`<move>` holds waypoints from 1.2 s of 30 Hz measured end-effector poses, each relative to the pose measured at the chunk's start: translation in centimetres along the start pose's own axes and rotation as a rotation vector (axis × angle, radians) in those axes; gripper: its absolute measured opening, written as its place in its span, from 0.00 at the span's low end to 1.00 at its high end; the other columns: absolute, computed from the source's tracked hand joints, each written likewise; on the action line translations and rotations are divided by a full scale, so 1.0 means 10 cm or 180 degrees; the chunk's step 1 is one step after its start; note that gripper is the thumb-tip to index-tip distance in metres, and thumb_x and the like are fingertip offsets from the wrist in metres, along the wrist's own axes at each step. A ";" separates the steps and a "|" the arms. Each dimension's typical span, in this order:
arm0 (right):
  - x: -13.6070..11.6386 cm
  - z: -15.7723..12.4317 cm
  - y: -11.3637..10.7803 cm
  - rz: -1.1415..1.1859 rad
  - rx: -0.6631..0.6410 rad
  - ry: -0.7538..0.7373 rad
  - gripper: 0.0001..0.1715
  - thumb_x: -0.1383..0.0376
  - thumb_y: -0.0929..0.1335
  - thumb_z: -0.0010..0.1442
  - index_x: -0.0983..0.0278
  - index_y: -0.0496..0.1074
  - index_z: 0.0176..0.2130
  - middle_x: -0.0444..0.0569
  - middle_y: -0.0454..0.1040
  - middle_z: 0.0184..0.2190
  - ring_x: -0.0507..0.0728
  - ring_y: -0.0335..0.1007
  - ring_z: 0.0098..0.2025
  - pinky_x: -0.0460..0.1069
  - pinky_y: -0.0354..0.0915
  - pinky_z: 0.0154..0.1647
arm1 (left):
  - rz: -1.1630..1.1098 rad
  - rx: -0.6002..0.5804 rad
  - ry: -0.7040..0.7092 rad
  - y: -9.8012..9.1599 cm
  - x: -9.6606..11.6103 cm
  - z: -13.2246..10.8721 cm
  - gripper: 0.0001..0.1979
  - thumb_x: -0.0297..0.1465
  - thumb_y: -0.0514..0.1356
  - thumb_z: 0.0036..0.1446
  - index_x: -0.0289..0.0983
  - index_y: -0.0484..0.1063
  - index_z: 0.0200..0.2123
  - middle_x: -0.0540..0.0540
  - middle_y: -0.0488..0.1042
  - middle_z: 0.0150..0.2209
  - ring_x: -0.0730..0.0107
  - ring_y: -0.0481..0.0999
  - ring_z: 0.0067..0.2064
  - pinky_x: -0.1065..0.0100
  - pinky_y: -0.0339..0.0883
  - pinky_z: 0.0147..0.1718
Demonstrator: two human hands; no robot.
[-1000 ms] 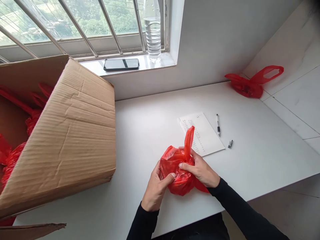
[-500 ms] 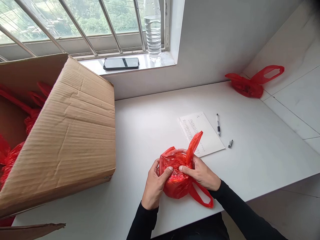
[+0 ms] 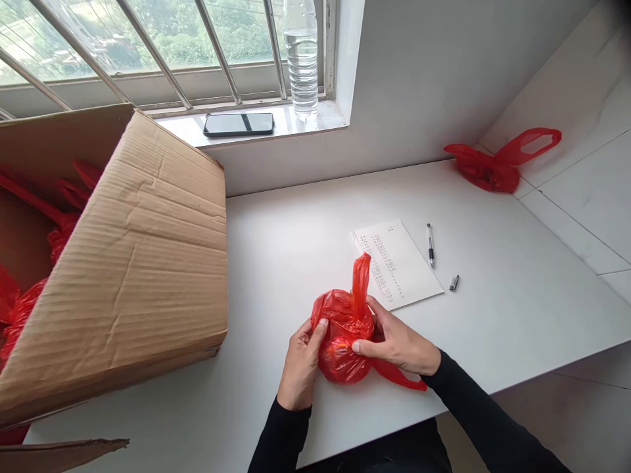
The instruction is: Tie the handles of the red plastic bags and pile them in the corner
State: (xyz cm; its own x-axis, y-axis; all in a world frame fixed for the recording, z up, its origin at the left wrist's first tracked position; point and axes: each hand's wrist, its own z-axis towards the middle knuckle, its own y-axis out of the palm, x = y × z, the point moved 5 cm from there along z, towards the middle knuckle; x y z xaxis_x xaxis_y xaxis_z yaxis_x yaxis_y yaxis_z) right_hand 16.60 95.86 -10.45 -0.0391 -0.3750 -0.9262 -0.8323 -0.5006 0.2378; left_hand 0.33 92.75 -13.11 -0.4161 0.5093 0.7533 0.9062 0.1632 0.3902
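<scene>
Between my hands is a red plastic bag (image 3: 340, 358), bunched round something whose kind the thin plastic hides. My left hand (image 3: 302, 361) grips its left side, thumb on top and fingers underneath. On the other side my right hand (image 3: 399, 338) holds the bag near its gathered neck, its thumb pressed on the front. One handle loop points up and away from me; the other trails out to the right below my right wrist. Just beyond the bag lies a sheet of paper (image 3: 401, 263) with handwritten columns.
A large open cardboard box (image 3: 167, 249) with several red bags inside takes up the left. Right of the paper lie a pen (image 3: 430, 246) and its cap (image 3: 454, 283). Another red bag (image 3: 488, 172) sits in the far right corner. The sill holds a phone (image 3: 238, 125) and a water bottle (image 3: 302, 72).
The bag has turned a little in my hands. Its upper handle has swung left and stands more upright, and the lower loop has flattened to the right. My left thumb has shifted up and left.
</scene>
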 end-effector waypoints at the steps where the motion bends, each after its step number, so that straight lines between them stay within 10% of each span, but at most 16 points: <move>1: 0.00 0.00 0.00 0.0001 0.0030 -0.0045 0.36 0.61 0.74 0.60 0.52 0.61 0.63 0.48 0.74 0.51 0.60 0.73 0.51 0.61 0.69 0.57 | -0.0017 -0.0007 -0.0001 0.02 0.02 -0.01 0.25 0.44 0.63 0.61 0.37 0.75 0.57 0.39 0.80 0.51 0.46 0.78 0.54 0.53 0.73 0.51; 10: 0.07 0.03 -0.09 0.0252 0.0491 0.0078 0.35 0.61 0.72 0.63 0.54 0.56 0.63 0.47 0.77 0.44 0.60 0.77 0.46 0.60 0.73 0.51 | 0.0193 -0.0767 0.0222 0.17 0.09 -0.11 0.36 0.35 0.70 0.55 0.45 0.62 0.66 0.39 0.70 0.62 0.45 0.70 0.62 0.51 0.68 0.58; 30: 0.07 0.00 -0.14 -0.0140 0.0668 -0.0062 0.42 0.59 0.73 0.60 0.56 0.53 0.66 0.52 0.69 0.61 0.62 0.67 0.61 0.61 0.63 0.65 | 0.0396 -0.0376 -0.0206 0.12 -0.04 -0.12 0.32 0.39 0.69 0.54 0.45 0.64 0.61 0.37 0.73 0.58 0.48 0.78 0.50 0.59 0.76 0.35; 36: 0.06 -0.03 -0.07 -0.0463 0.0327 0.0060 0.40 0.62 0.73 0.60 0.57 0.57 0.65 0.52 0.71 0.58 0.62 0.69 0.59 0.62 0.64 0.64 | 0.0124 -0.0301 -0.0005 0.09 -0.04 -0.09 0.41 0.34 0.71 0.52 0.46 0.59 0.66 0.37 0.73 0.59 0.48 0.76 0.54 0.58 0.74 0.46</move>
State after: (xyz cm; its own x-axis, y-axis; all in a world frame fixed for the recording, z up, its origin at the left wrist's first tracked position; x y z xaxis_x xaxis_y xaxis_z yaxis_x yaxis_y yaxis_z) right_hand 17.36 95.77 -11.06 0.0954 -0.3195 -0.9428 -0.8807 -0.4686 0.0697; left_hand 1.28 91.90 -12.59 -0.3805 0.5151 0.7680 0.9104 0.0628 0.4089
